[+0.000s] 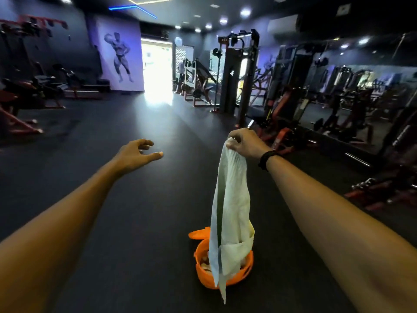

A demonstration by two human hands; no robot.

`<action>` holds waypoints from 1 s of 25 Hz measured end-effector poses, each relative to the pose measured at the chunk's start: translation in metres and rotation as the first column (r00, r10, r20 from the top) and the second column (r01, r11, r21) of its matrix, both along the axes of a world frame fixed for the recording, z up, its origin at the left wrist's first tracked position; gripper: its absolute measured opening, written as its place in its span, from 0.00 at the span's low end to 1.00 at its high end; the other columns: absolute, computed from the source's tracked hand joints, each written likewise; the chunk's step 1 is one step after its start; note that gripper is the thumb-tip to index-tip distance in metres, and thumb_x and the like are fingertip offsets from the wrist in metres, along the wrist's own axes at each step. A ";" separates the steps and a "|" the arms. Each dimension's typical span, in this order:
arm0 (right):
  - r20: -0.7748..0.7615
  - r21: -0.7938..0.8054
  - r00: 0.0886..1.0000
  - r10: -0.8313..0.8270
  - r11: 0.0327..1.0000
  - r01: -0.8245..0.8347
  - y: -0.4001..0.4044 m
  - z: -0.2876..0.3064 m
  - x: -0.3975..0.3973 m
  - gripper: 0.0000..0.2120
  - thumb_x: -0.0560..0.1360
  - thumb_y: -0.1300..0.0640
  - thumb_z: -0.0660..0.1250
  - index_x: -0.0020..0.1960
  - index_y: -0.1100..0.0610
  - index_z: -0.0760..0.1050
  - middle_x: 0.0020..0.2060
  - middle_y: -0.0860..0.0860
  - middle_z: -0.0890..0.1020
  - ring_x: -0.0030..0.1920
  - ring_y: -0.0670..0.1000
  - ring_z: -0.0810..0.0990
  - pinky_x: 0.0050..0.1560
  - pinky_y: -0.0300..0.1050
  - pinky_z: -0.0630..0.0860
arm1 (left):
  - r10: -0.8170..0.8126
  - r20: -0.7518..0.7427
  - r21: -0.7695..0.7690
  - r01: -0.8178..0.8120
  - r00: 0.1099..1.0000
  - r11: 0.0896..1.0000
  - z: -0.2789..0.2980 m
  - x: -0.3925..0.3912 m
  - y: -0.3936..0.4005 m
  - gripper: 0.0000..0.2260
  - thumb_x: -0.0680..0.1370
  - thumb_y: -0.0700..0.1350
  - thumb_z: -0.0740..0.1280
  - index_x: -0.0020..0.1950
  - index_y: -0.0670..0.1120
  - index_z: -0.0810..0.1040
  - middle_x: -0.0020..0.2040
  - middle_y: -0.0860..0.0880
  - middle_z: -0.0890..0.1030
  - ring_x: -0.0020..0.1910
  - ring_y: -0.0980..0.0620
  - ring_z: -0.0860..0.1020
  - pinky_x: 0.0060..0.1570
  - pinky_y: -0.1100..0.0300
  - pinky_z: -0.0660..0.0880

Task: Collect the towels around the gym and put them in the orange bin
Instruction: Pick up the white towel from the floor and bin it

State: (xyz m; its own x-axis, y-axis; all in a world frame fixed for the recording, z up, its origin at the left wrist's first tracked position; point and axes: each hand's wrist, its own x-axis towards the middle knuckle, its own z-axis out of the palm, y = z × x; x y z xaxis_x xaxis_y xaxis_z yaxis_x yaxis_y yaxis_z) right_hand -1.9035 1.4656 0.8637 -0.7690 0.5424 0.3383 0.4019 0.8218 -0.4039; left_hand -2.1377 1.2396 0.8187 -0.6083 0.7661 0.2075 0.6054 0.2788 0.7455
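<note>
Right hand (244, 141) raised at arm's length, grip closed tight: fingers curled and pinching top corner of a pale towel (230, 213). Black band (266, 160) on that wrist. Towel hanging free below the pinch, long axis vertical, top end at 12 o'clock in the grip, loose tail pointing down to 6 o'clock. Cloth bunched and folded along its length, lower end split into a short flap and a longer thin strip.

Orange bin (204, 276) on the dark floor (135, 222) right under the towel, lower part of the cloth draped across its mouth in this view; touching the rim or not, cannot tell. Pale stuff visible inside, likely towels already dropped in. Orange lid (198, 233) just beside the bin at 11 o'clock.

Left hand (137, 152) out at 9 o'clock from the towel, well apart, holding nothing, fingers spread and loosely bent.

Step in hand, as judged: drop-off of one collected towel. Next move probably calls for lowering the right hand so the tail gathers inside the rim, then letting go; long strip could hang over the edge if released high.

Gym machines (237, 75) at 1 to 3 o'clock, bright doorway (155, 71) at 12.
</note>
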 end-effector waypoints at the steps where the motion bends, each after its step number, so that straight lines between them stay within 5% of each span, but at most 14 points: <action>1: 0.010 0.000 1.000 0.011 1.000 -0.011 0.006 -0.003 0.007 0.08 0.76 0.59 0.66 0.45 0.64 0.79 0.41 0.59 0.82 0.46 0.55 0.80 0.48 0.45 0.73 | -0.007 -0.003 0.000 0.007 1.000 1.000 -0.002 0.003 0.010 0.26 0.72 0.57 0.71 0.67 0.49 0.72 0.66 0.45 0.74 0.63 0.46 0.74 0.62 0.49 0.72; 6: 0.090 -0.018 0.996 0.030 0.999 -0.029 0.091 -0.023 0.039 0.07 0.76 0.58 0.68 0.48 0.61 0.81 0.44 0.56 0.83 0.47 0.51 0.80 0.49 0.41 0.72 | -0.122 -0.015 -0.023 0.122 0.992 0.992 -0.027 0.020 0.127 0.25 0.74 0.54 0.70 0.68 0.46 0.72 0.66 0.44 0.74 0.64 0.44 0.73 0.59 0.52 0.71; 11: 0.131 -0.073 0.991 0.034 0.997 -0.024 0.186 -0.040 0.030 0.06 0.73 0.56 0.71 0.44 0.59 0.82 0.40 0.54 0.83 0.44 0.52 0.80 0.47 0.48 0.76 | -0.132 0.026 -0.023 0.133 0.991 0.991 -0.036 0.013 0.241 0.25 0.73 0.54 0.71 0.67 0.45 0.74 0.65 0.44 0.75 0.63 0.45 0.75 0.61 0.51 0.73; 20: 0.054 -0.132 0.989 0.135 0.983 -0.127 0.306 -0.050 -0.015 0.08 0.69 0.55 0.75 0.41 0.60 0.81 0.38 0.55 0.83 0.38 0.46 0.78 0.44 0.48 0.78 | -0.128 -0.016 -0.036 0.127 0.992 0.991 -0.024 -0.002 0.360 0.25 0.74 0.55 0.70 0.67 0.45 0.73 0.65 0.44 0.75 0.62 0.47 0.74 0.58 0.54 0.72; 25: -0.048 -0.257 0.969 0.244 0.934 -0.248 0.363 -0.058 -0.040 0.22 0.63 0.59 0.80 0.48 0.57 0.69 0.34 0.54 0.81 0.33 0.49 0.78 0.33 0.42 0.74 | -0.164 -0.057 -0.025 0.163 0.985 0.986 -0.021 0.023 0.421 0.22 0.71 0.56 0.72 0.62 0.47 0.79 0.59 0.47 0.80 0.57 0.51 0.79 0.59 0.51 0.77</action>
